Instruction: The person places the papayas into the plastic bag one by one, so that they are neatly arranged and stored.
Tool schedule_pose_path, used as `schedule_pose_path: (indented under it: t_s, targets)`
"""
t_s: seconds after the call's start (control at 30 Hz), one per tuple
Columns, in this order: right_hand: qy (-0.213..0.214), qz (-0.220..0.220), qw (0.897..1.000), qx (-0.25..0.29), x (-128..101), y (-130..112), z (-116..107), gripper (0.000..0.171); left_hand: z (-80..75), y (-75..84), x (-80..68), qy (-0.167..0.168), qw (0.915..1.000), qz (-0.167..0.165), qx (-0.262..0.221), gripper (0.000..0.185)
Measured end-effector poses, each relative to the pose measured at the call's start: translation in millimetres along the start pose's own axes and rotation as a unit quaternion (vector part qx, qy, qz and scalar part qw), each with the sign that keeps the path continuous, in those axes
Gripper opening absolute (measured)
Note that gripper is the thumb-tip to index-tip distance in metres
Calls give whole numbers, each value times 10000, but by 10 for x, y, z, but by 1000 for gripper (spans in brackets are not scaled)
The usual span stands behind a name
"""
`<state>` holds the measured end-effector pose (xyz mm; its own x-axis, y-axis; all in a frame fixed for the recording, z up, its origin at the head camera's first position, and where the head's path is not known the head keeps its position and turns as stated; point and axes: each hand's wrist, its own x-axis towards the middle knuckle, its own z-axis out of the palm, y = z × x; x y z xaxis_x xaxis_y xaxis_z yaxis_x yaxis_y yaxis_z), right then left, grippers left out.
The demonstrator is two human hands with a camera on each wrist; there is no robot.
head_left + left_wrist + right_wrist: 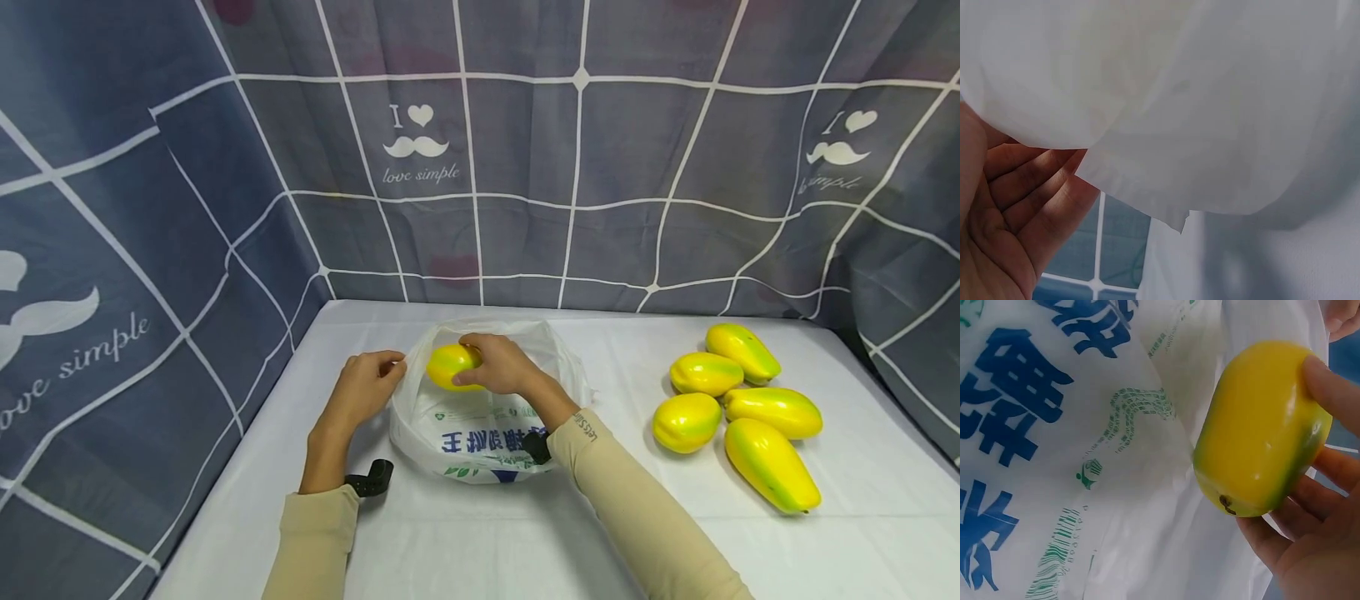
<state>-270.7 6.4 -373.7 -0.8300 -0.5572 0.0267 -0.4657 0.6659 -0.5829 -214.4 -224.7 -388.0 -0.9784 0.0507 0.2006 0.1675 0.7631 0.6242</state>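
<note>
My left hand [365,385] pinches the rim of the thin white printed plastic bag [480,433] to keep its mouth open, while my right hand [498,364] grips the yellow-green papaya-shaped fruit [450,365] right over that opening, five more fruits [738,408] lying well right of the bag.

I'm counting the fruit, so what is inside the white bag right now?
At the bag's open mouth the right hand holds one yellow-green fruit. The bag's bottom is hidden by plastic and the hand.
</note>
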Motion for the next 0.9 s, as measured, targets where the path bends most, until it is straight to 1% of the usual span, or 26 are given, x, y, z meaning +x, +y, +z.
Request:
schedule_pose_path:
  t_s: [0.2, 0.27, 0.4, 0.67, 0.9]
  targets:
    - [50, 169, 9998, -96, 21, 13, 30, 60, -8, 6, -3, -23, 10000, -65, -23, 35]
    - [76, 191, 9997, -133, 31, 21, 43, 57, -11, 12, -7, -42, 9999, -96, -39, 36]
    - [134, 212, 9996, -136, 46, 50, 74, 57, -20, 21, -13, -65, 9999, -143, -70, 36]
    - [219, 310, 9993, -73, 66, 93, 122, 56, -27, 17, -14, -15, 10000, -55, -38, 36]
    - [132, 374, 9992, -38, 61, 101, 131, 63, -21, 12, -12, -3, 10000, -26, -55, 35]
